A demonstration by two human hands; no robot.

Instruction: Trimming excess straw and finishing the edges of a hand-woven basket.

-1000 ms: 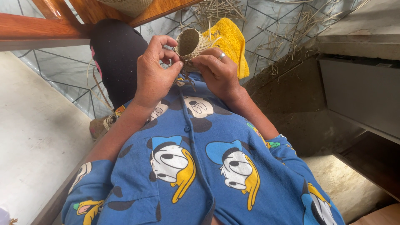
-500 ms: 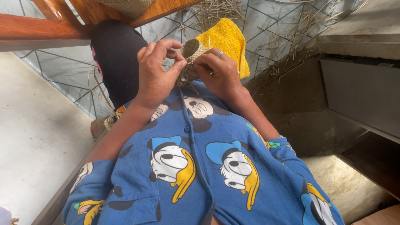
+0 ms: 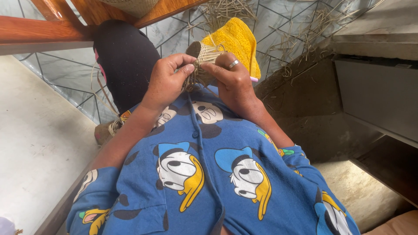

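Broadly, the frame was filled by a blue shirt (image 3: 209,174) printed with cartoon ducks and mice, seen from above on the seated person. Beyond it a tiled floor (image 3: 56,74) was laid out, patterned with dark lines, and a wooden bench (image 3: 39,30) was set across the upper left. A grey step (image 3: 379,100) was seen at the right. Dry straw (image 3: 318,26) was scattered over the tiles near the top, and a black-clad knee (image 3: 126,61) was raised beside the bench. A yellow cloth (image 3: 237,41) was spread just behind the hands. A second woven piece (image 3: 106,130) with loose strands was lying low at the left, by the floor.

Between the hands a small basket (image 3: 202,58) of straw was held above the lap, tilted so that its round base was turned up and left. The left hand (image 3: 167,80) was curled against the basket's side, with thumb and forefinger pinched on a strand at the weave. The right hand (image 3: 233,80), a ring on one finger, was wrapped round the other side, fingers closed on the wall; a pink tip showed just past it, too small to be identified.

Weaving of the wall was judged to be the step in hand. A tight pull on the pinched strand was judged to be called for, with the basket kept steady.
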